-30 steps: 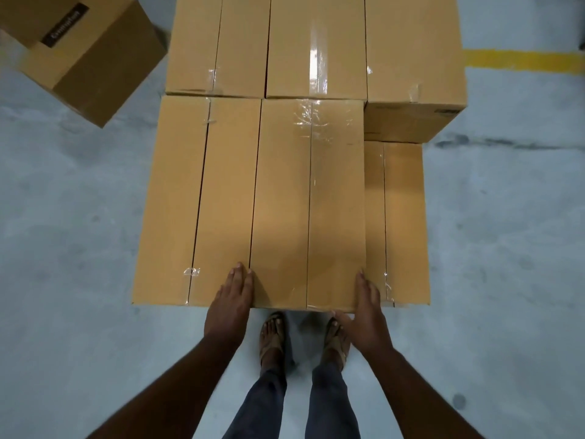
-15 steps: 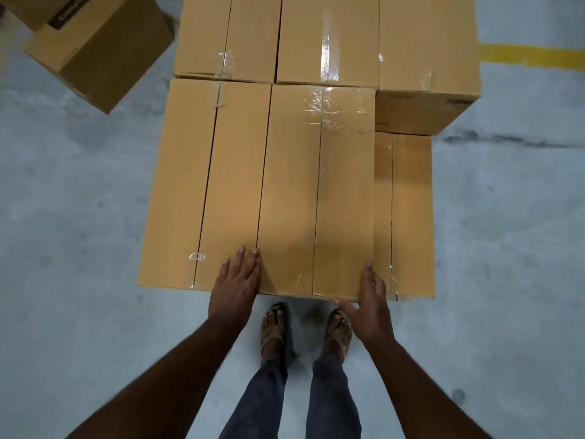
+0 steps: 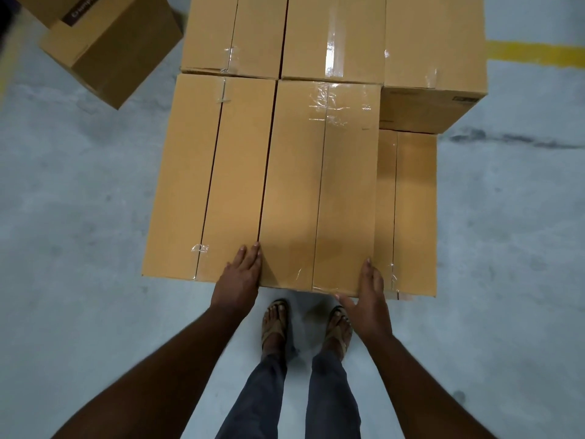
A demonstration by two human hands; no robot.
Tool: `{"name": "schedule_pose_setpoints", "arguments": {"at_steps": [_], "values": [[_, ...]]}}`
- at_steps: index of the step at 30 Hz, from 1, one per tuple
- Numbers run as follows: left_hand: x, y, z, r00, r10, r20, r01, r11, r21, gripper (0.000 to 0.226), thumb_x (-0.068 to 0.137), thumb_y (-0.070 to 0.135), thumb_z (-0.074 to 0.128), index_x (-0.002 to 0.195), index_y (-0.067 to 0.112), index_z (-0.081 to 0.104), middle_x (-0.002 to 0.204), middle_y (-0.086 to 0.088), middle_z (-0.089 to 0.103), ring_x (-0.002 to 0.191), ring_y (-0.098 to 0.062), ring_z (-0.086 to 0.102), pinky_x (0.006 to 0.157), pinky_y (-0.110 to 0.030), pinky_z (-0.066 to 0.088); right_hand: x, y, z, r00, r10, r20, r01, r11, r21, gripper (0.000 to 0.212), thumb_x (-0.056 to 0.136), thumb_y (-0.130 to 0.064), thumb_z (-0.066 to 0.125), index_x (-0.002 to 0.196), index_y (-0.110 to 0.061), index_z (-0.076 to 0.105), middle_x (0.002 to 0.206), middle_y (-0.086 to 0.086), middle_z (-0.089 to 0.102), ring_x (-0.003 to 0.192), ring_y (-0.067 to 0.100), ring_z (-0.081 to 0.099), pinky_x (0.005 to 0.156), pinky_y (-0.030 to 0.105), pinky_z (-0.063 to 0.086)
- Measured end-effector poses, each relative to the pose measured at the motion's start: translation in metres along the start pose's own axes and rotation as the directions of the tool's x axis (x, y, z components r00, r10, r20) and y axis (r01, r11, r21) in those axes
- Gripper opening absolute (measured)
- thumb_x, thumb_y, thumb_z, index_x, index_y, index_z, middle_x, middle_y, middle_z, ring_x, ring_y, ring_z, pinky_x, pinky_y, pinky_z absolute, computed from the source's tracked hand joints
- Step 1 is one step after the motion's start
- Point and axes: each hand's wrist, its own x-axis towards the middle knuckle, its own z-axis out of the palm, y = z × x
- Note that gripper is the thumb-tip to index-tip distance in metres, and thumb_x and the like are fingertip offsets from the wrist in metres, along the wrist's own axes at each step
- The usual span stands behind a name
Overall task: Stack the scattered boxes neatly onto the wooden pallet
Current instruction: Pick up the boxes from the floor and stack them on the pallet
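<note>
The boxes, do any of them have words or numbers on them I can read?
Dark label on the tilted box at the top left: pale letters, too blurred and cut off by the picture's edge to read.
Small dark mark on the side of the tall box at the right: too small to read.
The other boxes: only clear tape, no words.

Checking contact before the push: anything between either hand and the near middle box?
Nothing visible. The left hand lies flat at the near middle box's left near corner; the right hand touches its right near corner. Both are already on cardboard.
</note>
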Motion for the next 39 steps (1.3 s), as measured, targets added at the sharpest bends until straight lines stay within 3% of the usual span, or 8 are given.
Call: {"name": "schedule_pose_setpoints", "arguments": {"at_steps": [3,5,9,15,26,31,36,39], "values": [[-0.007,0.018,-0.011,0.998,-0.051,0.038,0.054,0.996,-0.075,0.086,0.099,0.029,0.063,0.164,0.009,0.011,0.173,-0.007,-0.001,0.159,-0.034,0.005,0.125,-0.052,0.027,-0.015,-0.020,-0.008,0.999,0.033,0.024,-0.029,0.991,-0.134,0.106,0.097,-0.029,0.071,0.167,-0.023,-0.009,0.174,0.007,-0.017,0.161,0.035,0.000,0.124,0.047,0.031],[-0.021,0.034,-0.028,0.997,-0.072,0.028,0.076,0.978,-0.193,0.078,0.097,0.031,0.065,0.160,0.007,0.026,0.169,-0.014,0.021,0.156,-0.033,0.020,0.124,-0.047,0.029,-0.037,-0.040,-0.019,0.998,-0.036,0.045,0.044,0.982,-0.182,0.096,0.100,-0.031,0.065,0.167,-0.022,-0.003,0.175,0.005,-0.013,0.161,0.031,-0.006,0.128,0.049,0.024],[-0.077,0.060,-0.072,0.985,-0.173,0.025,0.160,0.840,-0.519,0.056,0.097,0.026,0.068,0.148,0.009,0.051,0.152,-0.010,0.053,0.140,-0.025,0.048,0.115,-0.037,0.039,-0.097,-0.082,-0.049,0.978,-0.169,0.125,0.181,0.980,-0.088,0.072,0.103,-0.031,0.060,0.165,-0.022,0.024,0.171,0.000,0.026,0.157,0.022,0.024,0.124,0.039,0.029],[-0.165,0.045,-0.109,0.939,-0.337,-0.064,0.196,0.682,-0.705,0.040,0.096,0.027,0.069,0.135,0.016,0.066,0.137,-0.001,0.066,0.128,-0.019,0.059,0.102,-0.023,0.040,-0.152,-0.137,-0.077,0.971,-0.193,0.139,0.179,0.978,0.107,0.065,0.102,-0.031,0.063,0.160,-0.021,0.037,0.162,0.000,0.043,0.148,0.019,0.041,0.117,0.031,0.037],[-0.291,-0.125,-0.155,0.766,-0.589,-0.258,0.052,0.456,-0.888,0.027,0.098,0.020,0.069,0.125,0.017,0.072,0.124,0.003,0.072,0.116,-0.012,0.065,0.096,-0.021,0.043,-0.208,-0.320,0.007,0.818,-0.535,0.213,0.497,0.843,0.207,0.036,0.100,-0.023,0.066,0.136,-0.022,0.065,0.130,-0.009,0.068,0.111,0.009,0.066,0.094,0.030,0.057],[-0.360,-0.247,-0.140,0.703,-0.670,-0.240,0.004,0.341,-0.940,0.023,0.098,0.018,0.069,0.121,0.016,0.074,0.117,0.002,0.075,0.111,-0.013,0.069,0.095,-0.024,0.047,-0.251,-0.410,0.105,0.815,-0.532,0.228,0.472,0.839,0.272,0.029,0.101,-0.014,0.066,0.129,-0.012,0.070,0.123,-0.003,0.072,0.093,-0.009,0.066,0.074,0.004,0.048],[-0.410,-0.345,-0.146,0.672,-0.698,-0.246,-0.004,0.329,-0.944,0.024,0.099,0.021,0.068,0.121,0.017,0.074,0.115,0.006,0.074,0.108,-0.009,0.068,0.095,-0.022,0.048,-0.290,-0.475,0.180,0.838,-0.492,0.235,0.421,0.857,0.296,0.026,0.101,-0.011,0.066,0.126,-0.010,0.071,0.121,0.004,0.073,0.112,0.022,0.068,0.096,0.038,0.058],[-0.415,-0.386,-0.171,0.679,-0.683,-0.268,-0.032,0.336,-0.941,0.024,0.098,0.023,0.068,0.122,0.019,0.074,0.113,0.008,0.074,0.104,-0.005,0.068,0.089,-0.017,0.048,-0.299,-0.518,0.201,0.842,-0.489,0.226,0.413,0.855,0.313,0.026,0.101,-0.012,0.065,0.127,-0.010,0.071,0.123,0.006,0.073,0.115,0.025,0.068,0.102,0.049,0.056]]}}
